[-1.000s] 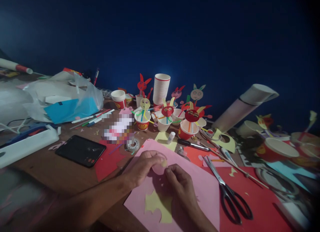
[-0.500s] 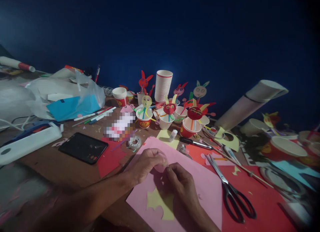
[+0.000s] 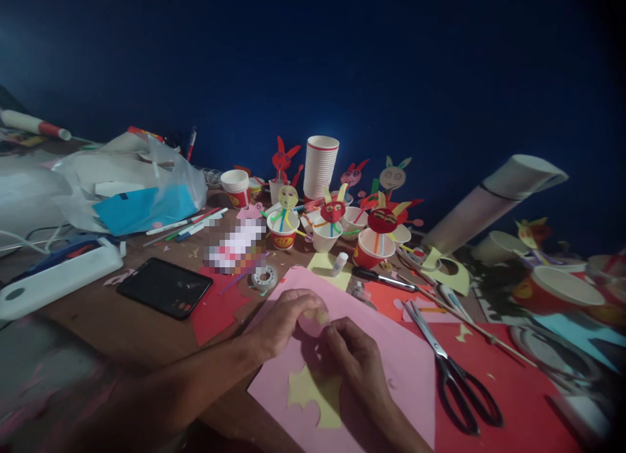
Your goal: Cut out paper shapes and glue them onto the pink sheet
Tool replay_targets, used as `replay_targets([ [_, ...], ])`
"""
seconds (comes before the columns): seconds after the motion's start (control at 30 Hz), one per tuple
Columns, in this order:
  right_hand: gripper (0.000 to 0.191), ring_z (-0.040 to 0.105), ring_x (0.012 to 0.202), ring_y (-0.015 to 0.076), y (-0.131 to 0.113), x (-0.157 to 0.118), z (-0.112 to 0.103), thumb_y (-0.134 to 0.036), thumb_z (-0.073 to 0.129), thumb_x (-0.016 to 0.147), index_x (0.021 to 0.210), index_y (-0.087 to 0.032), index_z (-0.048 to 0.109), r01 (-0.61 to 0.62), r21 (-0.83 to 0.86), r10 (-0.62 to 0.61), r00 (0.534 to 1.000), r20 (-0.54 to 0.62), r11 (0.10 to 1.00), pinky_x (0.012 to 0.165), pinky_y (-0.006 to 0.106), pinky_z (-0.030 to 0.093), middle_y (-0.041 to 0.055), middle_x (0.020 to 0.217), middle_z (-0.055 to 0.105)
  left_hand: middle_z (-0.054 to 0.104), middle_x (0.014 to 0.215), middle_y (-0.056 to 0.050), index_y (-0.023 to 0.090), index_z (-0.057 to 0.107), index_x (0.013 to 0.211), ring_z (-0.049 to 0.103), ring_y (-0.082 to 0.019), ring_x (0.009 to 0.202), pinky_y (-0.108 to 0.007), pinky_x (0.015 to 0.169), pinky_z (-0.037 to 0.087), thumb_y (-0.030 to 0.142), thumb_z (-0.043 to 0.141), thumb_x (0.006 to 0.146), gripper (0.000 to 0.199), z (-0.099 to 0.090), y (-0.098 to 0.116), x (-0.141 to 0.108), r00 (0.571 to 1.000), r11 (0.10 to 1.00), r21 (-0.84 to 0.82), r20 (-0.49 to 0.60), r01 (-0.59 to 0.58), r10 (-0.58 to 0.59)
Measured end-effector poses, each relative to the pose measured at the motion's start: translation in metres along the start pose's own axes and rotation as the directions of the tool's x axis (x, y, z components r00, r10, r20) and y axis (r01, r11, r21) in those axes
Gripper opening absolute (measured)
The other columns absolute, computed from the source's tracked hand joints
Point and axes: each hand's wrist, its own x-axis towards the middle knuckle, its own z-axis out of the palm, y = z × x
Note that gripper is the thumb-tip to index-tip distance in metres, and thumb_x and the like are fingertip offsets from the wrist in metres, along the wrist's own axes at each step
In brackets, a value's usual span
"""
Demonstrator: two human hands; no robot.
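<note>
Wall [image 3: 244, 68]: one, deep blue, plain, filling the upper half of my view and running behind the table. Light: dim and uneven; a soft brighter patch low on the wall near its middle, a paler area at the far left, the upper right corner falling to near black. Table [image 3: 161, 336]: one, brown, dull-surfaced, spreading before me and reaching back toward the wall. Grey surface [image 3: 34, 375]: one, at my lower left, blurred, pinkish marks across it; perhaps floor or fabric, I can't be sure which.
</note>
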Motion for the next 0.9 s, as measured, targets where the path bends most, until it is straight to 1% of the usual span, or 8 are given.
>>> replay_targets([
  [0.07, 0.028, 0.051, 0.05, 0.011, 0.0, 0.0, 0.0, -0.041, 0.057, 0.081, 0.071, -0.016, 0.056, 0.001, 0.002, -0.001, 1.0, 0.0, 1.0, 0.047, 0.021, 0.04, -0.0006, 0.059, 0.058, 0.06, 0.071, -0.003, 0.013, 0.063, 0.067, 0.053, -0.015, 0.071, -0.024, 0.066, 0.039, 0.024, 0.055, 0.072, 0.015, -0.001, -0.001, 0.0, 0.999, 0.999, 0.01, -0.021, -0.033, 0.033],
  [0.1, 0.028, 0.051, 0.05, 0.0112, 0.0, 0.0, 0.0, -0.042, 0.057, 0.081, 0.071, -0.016, 0.056, 0.002, 0.001, -0.002, 1.0, -0.002, 1.0, 0.047, 0.021, 0.04, -0.0003, 0.059, 0.058, 0.06, 0.071, -0.003, 0.013, 0.064, 0.068, 0.053, -0.014, 0.071, -0.024, 0.066, 0.038, 0.023, 0.054, 0.071, 0.014, -0.001, -0.001, 0.0, 0.999, 0.999, 0.022, -0.02, -0.028, 0.029],
  [0.3, 0.028, 0.051, 0.051, 0.0118, -0.001, 0.0, 0.0, -0.042, 0.058, 0.081, 0.07, -0.016, 0.057, -0.003, -0.002, 0.003, 1.0, 0.0, 1.0, 0.047, 0.021, 0.04, -0.0006, 0.058, 0.057, 0.061, 0.066, -0.002, 0.013, 0.063, 0.068, 0.05, -0.011, 0.06, -0.022, 0.058, 0.035, 0.022, 0.057, 0.066, 0.011, 0.003, 0.006, -0.003, 0.998, 0.996, 0.065, -0.012, 0.06, -0.06],
  [0.53, 0.028, 0.051, 0.05, 0.0111, -0.003, 0.0, 0.0, -0.041, 0.059, 0.081, 0.069, -0.016, 0.058, 0.009, -0.035, -0.01, 1.0, -0.011, 0.999, 0.047, 0.021, 0.038, -0.0011, 0.057, 0.058, 0.059, 0.061, -0.001, 0.013, 0.062, 0.066, 0.049, -0.01, 0.056, -0.022, 0.057, 0.035, 0.02, 0.056, 0.066, 0.009, 0.004, 0.007, -0.004, 0.998, 0.996, 0.054, -0.016, 0.065, -0.064],
  [0.63, 0.028, 0.052, 0.048, 0.0113, -0.002, -0.001, 0.001, -0.042, 0.059, 0.08, 0.07, -0.016, 0.058, 0.009, -0.027, -0.01, 1.0, -0.002, 1.0, 0.046, 0.021, 0.039, -0.001, 0.057, 0.058, 0.059, 0.061, -0.001, 0.012, 0.063, 0.066, 0.05, -0.011, 0.058, -0.023, 0.059, 0.037, 0.021, 0.055, 0.068, 0.012, 0.004, 0.006, -0.003, 1.0, 0.998, 0.051, -0.009, 0.022, -0.022],
  [0.7, 0.028, 0.052, 0.047, 0.0115, -0.001, -0.001, 0.001, -0.042, 0.06, 0.08, 0.07, -0.016, 0.058, 0.003, -0.006, -0.003, 1.0, 0.007, 1.0, 0.045, 0.022, 0.039, -0.001, 0.056, 0.058, 0.062, 0.069, -0.003, 0.013, 0.064, 0.068, 0.054, -0.013, 0.065, -0.024, 0.065, 0.039, 0.024, 0.053, 0.073, 0.016, 0.003, 0.005, -0.002, 0.999, 0.998, 0.059, -0.015, -0.037, 0.038],
  [0.8, 0.029, 0.052, 0.046, 0.0118, 0.001, -0.002, 0.0, -0.044, 0.06, 0.079, 0.069, -0.016, 0.057, -0.015, 0.038, 0.015, 1.0, 0.019, 0.999, 0.044, 0.022, 0.04, -0.0003, 0.056, 0.059, 0.065, 0.083, -0.005, 0.013, 0.066, 0.075, 0.056, -0.017, 0.082, -0.025, 0.072, 0.039, 0.031, 0.048, 0.079, 0.025, -0.001, 0.006, 0.001, 0.989, 0.988, 0.088, -0.068, -0.129, 0.135],
  [0.9, 0.028, 0.052, 0.048, 0.0119, -0.001, -0.001, -0.003, -0.044, 0.06, 0.079, 0.071, -0.017, 0.057, -0.023, 0.084, 0.022, 1.0, 0.008, 0.996, 0.045, 0.022, 0.04, -0.0004, 0.058, 0.058, 0.065, 0.091, -0.006, 0.015, 0.067, 0.086, 0.055, -0.017, 0.084, -0.025, 0.07, 0.039, 0.037, 0.049, 0.081, 0.029, -0.007, 0.012, 0.002, 0.98, 0.981, 0.136, -0.122, -0.142, 0.159],
])
